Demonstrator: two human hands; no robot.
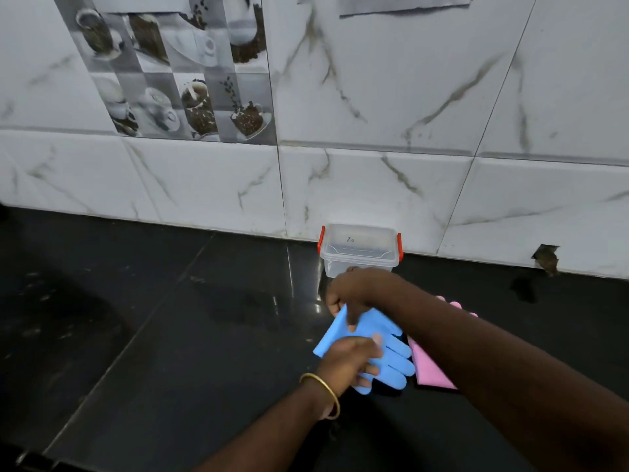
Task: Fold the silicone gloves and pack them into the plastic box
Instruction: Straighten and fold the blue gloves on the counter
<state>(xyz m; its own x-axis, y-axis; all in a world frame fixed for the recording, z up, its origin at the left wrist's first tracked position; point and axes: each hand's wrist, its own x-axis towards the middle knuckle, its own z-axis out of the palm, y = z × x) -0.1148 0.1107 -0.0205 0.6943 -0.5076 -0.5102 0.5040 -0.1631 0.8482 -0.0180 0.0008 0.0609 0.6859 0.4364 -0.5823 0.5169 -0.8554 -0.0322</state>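
Observation:
A blue silicone glove (388, 349) lies on the black counter, its cuff end partly lifted and its fingers pointing to the lower right. My right hand (350, 298) grips the cuff edge at the top. My left hand (347, 362) holds the glove near its middle, with the thumb on top. A pink glove (432, 369) lies flat just to the right, mostly hidden under my right forearm. The clear plastic box (360, 247) with red clips stands shut against the wall, right behind my right hand.
The tiled wall (374, 185) runs along the back of the black counter (170, 318). A broken hole in the wall (546, 258) shows at the right. The counter's front edge (37, 454) is at the lower left.

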